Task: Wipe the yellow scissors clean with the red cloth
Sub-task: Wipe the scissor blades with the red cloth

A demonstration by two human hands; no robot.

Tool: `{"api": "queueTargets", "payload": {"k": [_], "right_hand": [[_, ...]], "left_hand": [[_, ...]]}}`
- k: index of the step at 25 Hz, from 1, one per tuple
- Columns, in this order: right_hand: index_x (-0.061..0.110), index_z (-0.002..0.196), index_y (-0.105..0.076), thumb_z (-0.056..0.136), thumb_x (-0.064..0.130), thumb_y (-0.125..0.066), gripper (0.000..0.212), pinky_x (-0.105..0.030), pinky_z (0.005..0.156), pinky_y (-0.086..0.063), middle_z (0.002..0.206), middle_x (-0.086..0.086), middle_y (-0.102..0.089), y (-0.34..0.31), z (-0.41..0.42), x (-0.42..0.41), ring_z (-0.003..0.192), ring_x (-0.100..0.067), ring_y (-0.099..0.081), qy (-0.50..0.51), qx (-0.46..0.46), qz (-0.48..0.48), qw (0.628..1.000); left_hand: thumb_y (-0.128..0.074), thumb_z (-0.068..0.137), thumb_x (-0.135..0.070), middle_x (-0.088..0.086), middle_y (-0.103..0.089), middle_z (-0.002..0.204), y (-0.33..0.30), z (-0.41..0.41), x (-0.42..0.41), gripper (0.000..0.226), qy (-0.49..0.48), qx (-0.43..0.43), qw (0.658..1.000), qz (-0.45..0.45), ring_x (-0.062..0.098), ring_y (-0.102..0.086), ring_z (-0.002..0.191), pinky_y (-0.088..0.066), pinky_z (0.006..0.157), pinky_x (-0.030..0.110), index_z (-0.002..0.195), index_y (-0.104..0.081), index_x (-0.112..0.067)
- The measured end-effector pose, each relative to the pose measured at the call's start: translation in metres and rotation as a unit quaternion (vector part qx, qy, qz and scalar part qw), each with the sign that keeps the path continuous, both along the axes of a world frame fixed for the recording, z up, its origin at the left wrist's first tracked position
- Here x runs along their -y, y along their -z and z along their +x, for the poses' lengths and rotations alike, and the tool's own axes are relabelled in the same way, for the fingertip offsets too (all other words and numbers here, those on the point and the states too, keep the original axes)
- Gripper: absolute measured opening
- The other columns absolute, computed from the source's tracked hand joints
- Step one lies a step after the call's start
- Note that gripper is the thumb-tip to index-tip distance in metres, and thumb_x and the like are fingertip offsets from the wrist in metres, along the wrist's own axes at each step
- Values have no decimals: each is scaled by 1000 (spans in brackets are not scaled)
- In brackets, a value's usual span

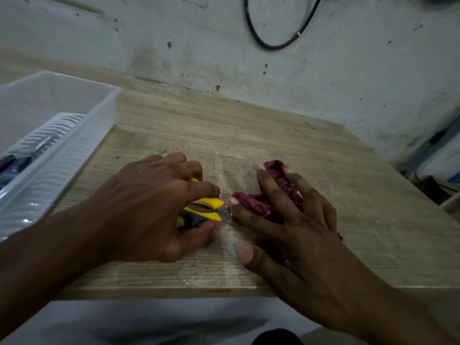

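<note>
The yellow scissors [207,209] lie low over the wooden table [249,130], their yellow and dark handles in my left hand [154,205], whose fingers curl round them. A short piece of metal blade shows at the handles' right end. The rest of the blade is hidden under the crumpled red cloth [258,200]. My right hand [286,220] grips that cloth, fingers spread over it, thumb down near the table's front.
A white plastic bin [74,150] with a ribbed inner tray stands at the table's left, holding some dark blue tools. A stained wall with a hanging black cable [268,44] rises behind. The table's front edge runs just below my hands.
</note>
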State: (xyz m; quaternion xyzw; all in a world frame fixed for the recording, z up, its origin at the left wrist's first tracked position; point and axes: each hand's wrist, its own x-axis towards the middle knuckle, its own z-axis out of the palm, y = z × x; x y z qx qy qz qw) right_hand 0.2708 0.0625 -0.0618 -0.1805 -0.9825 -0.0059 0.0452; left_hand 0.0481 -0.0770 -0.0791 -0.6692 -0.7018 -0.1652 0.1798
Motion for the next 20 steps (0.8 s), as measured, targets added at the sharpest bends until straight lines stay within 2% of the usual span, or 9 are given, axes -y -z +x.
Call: {"api": "queueTargets", "payload": {"k": [2, 3, 7, 10, 13, 15, 16, 18, 20], "right_hand": [[64, 153, -22, 90, 90, -10, 69, -55, 116, -18, 175, 9, -1, 3, 10, 2, 159, -36, -1, 8, -15, 16, 1000], [66, 152, -21, 89, 91, -10, 68, -55, 115, -18, 175, 7, 0, 1, 9, 3, 159, -36, -1, 10, -11, 17, 1000], [81, 133, 18, 67, 101, 10, 70, -52, 122, 5, 167, 16, 34, -3, -8, 4, 153, -26, 35, 3, 20, -18, 1000], [77, 145, -1, 77, 100, -5, 72, -53, 119, -7, 173, 13, 17, 1, 5, -1, 158, -32, 15, -3, -20, 0, 1000], [80, 141, -1, 74, 100, 5, 71, -45, 119, -3, 170, 18, 23, -1, 6, -9, 156, -26, 19, -6, 5, 6, 1000], [75, 141, -28, 87, 90, -11, 59, -46, 118, -22, 169, 20, -21, -2, -4, -17, 150, -25, -14, -16, -45, -4, 999], [68, 136, -48, 91, 81, -30, 51, -44, 110, -36, 150, 28, -47, -4, -8, -21, 136, -21, -33, -15, -109, -26, 994], [54, 118, -69, 87, 60, -57, 34, -33, 90, -48, 110, 34, -64, -15, -11, -33, 111, -13, -50, 21, -198, -78, 977], [52, 105, -72, 78, 46, -68, 28, -25, 78, -46, 96, 33, -67, -31, -9, -41, 103, -9, -55, 36, -258, -113, 959]], "left_hand": [[-53, 82, -67, -11, -64, 97, 1, 1, -2, 49, 1, -4, 1000, -5, 18, -60, 86, -48, 69, 32, 116, -71, -37], [-53, 82, -67, -11, -63, 96, 2, 0, -1, 49, -1, -2, 1000, -8, 18, -59, 86, -48, 69, 32, 117, -71, -38], [-53, 81, -68, -11, -63, 98, 0, -1, 1, 53, -3, 8, 1000, -6, 18, -58, 86, -50, 70, 34, 120, -70, -37], [-54, 81, -68, -11, -63, 97, 1, 0, -2, 50, 5, 10, 1000, -9, 19, -59, 87, -51, 71, 34, 118, -70, -38], [-55, 81, -67, -11, -63, 97, 1, -1, -1, 49, 1, 12, 1000, -3, 18, -59, 88, -51, 72, 35, 117, -71, -38], [-55, 82, -67, -11, -63, 98, 1, -1, -1, 50, 6, 17, 1000, 0, 18, -59, 87, -52, 72, 35, 118, -71, -37], [-55, 82, -67, -11, -63, 98, 0, -1, 0, 50, 8, 21, 1000, -2, 18, -59, 87, -52, 71, 35, 118, -71, -37], [-55, 82, -67, -12, -63, 99, 1, -1, 0, 50, 13, 26, 1000, -5, 17, -58, 87, -52, 71, 35, 119, -70, -38], [-54, 82, -66, -12, -62, 99, -1, -1, -2, 50, 20, 35, 999, -8, 16, -58, 88, -52, 71, 35, 120, -70, -39]]}}
